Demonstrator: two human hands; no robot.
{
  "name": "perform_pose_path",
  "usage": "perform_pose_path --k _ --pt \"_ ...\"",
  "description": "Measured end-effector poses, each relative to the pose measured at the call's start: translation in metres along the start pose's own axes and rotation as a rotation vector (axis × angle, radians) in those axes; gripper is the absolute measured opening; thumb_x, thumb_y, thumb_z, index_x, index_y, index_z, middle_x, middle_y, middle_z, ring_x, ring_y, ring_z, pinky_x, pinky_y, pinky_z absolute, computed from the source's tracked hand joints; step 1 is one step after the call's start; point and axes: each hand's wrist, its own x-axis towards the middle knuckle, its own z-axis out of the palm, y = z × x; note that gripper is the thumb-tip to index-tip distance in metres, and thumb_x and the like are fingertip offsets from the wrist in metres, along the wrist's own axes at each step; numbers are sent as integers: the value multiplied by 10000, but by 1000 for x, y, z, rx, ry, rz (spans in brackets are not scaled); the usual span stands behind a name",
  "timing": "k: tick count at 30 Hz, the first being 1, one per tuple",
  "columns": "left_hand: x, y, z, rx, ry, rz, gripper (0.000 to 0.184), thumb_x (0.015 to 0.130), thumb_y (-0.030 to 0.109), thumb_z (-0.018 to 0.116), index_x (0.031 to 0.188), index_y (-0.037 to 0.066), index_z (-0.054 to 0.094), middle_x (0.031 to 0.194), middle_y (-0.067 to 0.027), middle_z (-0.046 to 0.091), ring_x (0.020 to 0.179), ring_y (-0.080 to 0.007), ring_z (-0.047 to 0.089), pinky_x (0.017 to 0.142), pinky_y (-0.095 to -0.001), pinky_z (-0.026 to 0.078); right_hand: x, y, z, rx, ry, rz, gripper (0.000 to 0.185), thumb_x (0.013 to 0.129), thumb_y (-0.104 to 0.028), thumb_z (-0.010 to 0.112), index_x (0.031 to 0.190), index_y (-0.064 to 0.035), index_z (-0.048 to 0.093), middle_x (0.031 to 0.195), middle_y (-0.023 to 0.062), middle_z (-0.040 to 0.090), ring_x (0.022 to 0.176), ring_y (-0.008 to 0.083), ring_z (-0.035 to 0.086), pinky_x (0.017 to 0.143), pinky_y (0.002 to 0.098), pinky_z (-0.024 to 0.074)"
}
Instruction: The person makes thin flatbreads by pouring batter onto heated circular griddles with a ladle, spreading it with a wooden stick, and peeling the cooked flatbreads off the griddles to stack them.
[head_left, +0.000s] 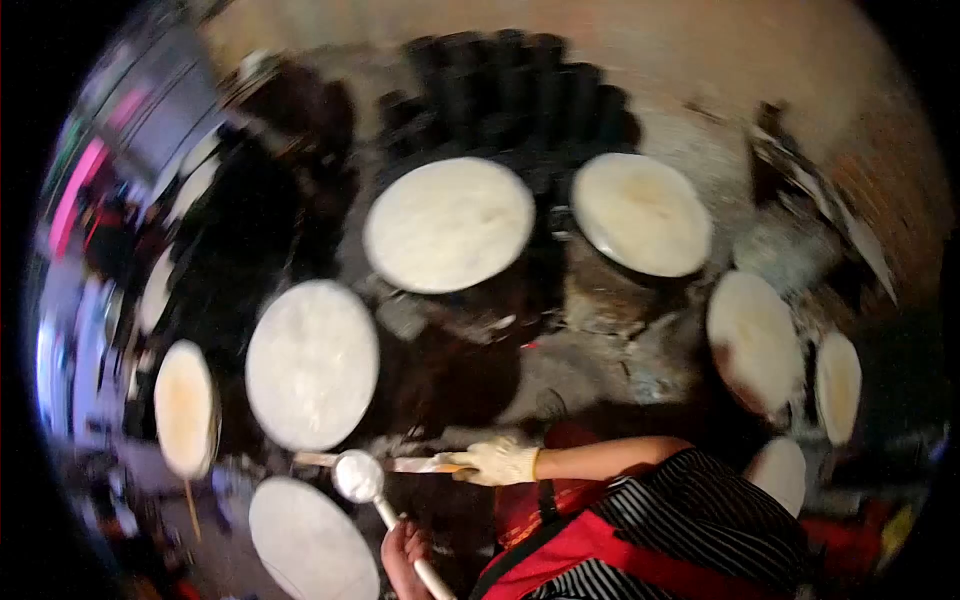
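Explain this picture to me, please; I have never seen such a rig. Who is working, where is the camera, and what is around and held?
No robot works here, just a person. The single picture comes from a camera on their head, its wide lens bending the edges. The bare left hand grips a ladle with something white in its bowl; the gloved right hand holds a flat stick. Around them lie large pale discs, and beyond, dark cylinders.

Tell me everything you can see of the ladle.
The ladle has a round, pale bowl and a long, straight, slanting handle, gripped by the bare hand. Whitish stuff shows in the bowl, which overlaps a flat strip held in the gloved hand; contact is unclear. Its material is too blurred to tell.
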Motion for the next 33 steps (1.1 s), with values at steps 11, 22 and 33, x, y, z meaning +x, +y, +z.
perform_pose_path --k 11,22,33 --pt "5 -50 152 -40 -213 -192 238 908 97 396 1092 -55 404 719 -51 386 505 -79 335 326 -178 289 -58 197 -200 -506 739 541 358 792 -281 560 1030 -22 493 810 136 577 667 241 606 530 357 484" --pt "50 -123 273 288 -209 -304 155 896 117 419 988 -3 454 655 -35 424 463 -73 353 352 -172 309 -88 311 -316 -54 915 769 219 763 -254 603 730 -41 645 699 165 632 617 294 624 528 411 482" --pt "172 -158 325 316 -358 -831 191 893 68 404 1040 -52 429 652 -21 371 469 -71 323 358 -185 293 -560 163 -438 182 2106 1178 312 767 -282 662 795 27 624 691 44 585 541 84 466 454 264 386"
